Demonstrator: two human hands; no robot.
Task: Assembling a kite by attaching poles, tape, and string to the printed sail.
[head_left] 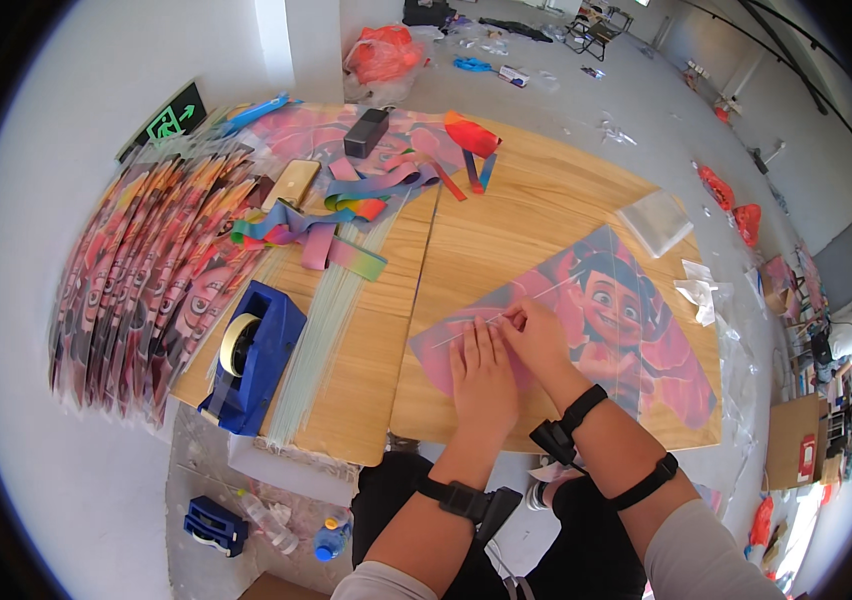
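The left hand (484,368) is lying flat, fingers spread and pressing down on the near corner of a pink kite sheet (636,340) that is resting on the right half of the wooden counter (506,210). The right hand (536,335) is sitting just beside it, its grip pressed together and pinching a thin pale rod (486,322) that is running across the sheet.

Judging from this, the work looks to be in its early part: one sheet is lying open with one rod being set on it, and no ribbon tail is showing on it yet.

By count, one sheet is being worked, while a large fanned stack of similar printed sheets (146,270) is waiting on the left, too many to number. A bundle of pale rods (321,320) is lying near the middle, also uncountable. One blue tape dispenser (251,355) is standing at the near left edge, and several rainbow ribbons (346,205) are lying tangled further back.
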